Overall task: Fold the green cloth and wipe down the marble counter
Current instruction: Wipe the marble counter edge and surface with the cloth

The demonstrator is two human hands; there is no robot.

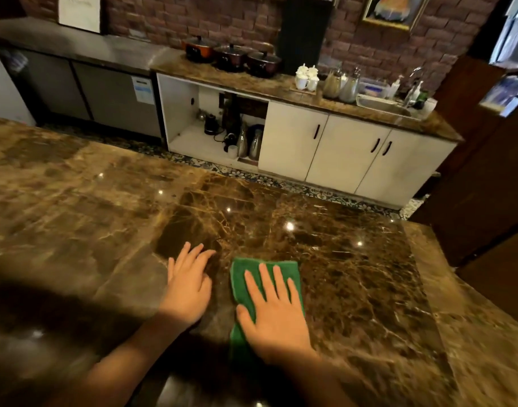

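The broad, polished brown marble counter with pale veining (354, 274) is filling most of the view, its glossy face throwing back small ceiling lights. A surface this hard and slick is probably letting a cloth glide easily, so steady downward pressure is likely mattering more than any pinch.

Near the front of it, a little right of centre, the green cloth, folded into a narrow upright rectangle (240, 277), is lying flat on the stone. It looks light, soft and limp, with a slightly fuzzy weave; it would probably bunch or unfold if pulled by one corner, so a spread palm over its middle seems the sensible hold.

The right hand (276, 315) is doing just that: lying open and flat on the cloth, fingers spread forward, pressing it down rather than curling around it. The cloth's far edge and left side are showing beyond the fingers, and a strip is trailing back beside the wrist.

The left hand (190, 284) is resting just beside the cloth on bare marble, open, fingers loosely extended, holding nothing, apparently bracing.

A small white label with a blue band on the grey steel under-counter unit (142, 89) is carrying print, but it is too small to read.
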